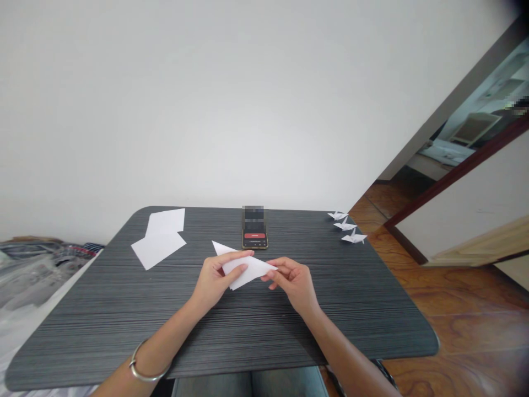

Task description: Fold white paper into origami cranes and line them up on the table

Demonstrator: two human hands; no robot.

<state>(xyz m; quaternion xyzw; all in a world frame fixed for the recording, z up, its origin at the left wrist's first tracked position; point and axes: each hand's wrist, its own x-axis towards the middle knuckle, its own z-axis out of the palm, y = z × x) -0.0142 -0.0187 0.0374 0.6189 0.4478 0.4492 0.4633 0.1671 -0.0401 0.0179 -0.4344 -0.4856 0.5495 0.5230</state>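
A white sheet of paper (253,271), folded into a triangle, is held between both hands above the middle of the table. My left hand (215,275) grips its left part, thumb on the near face and fingers along the top edge. At the right-hand tip, my right hand (292,281) pinches the corner between thumb and fingers. One sharp point of the paper sticks up past my left hand. Part of the lower left of the paper is hidden behind the left hand.
Behind the paper a phone (255,234) lies on the dark table (248,342). Two loose white sheets (159,249) overlap at the left. Three folded paper cranes (354,238) stand in a row near the right back edge. A white wall (248,110) borders the back; plastic-wrapped items (37,275) lie at left.
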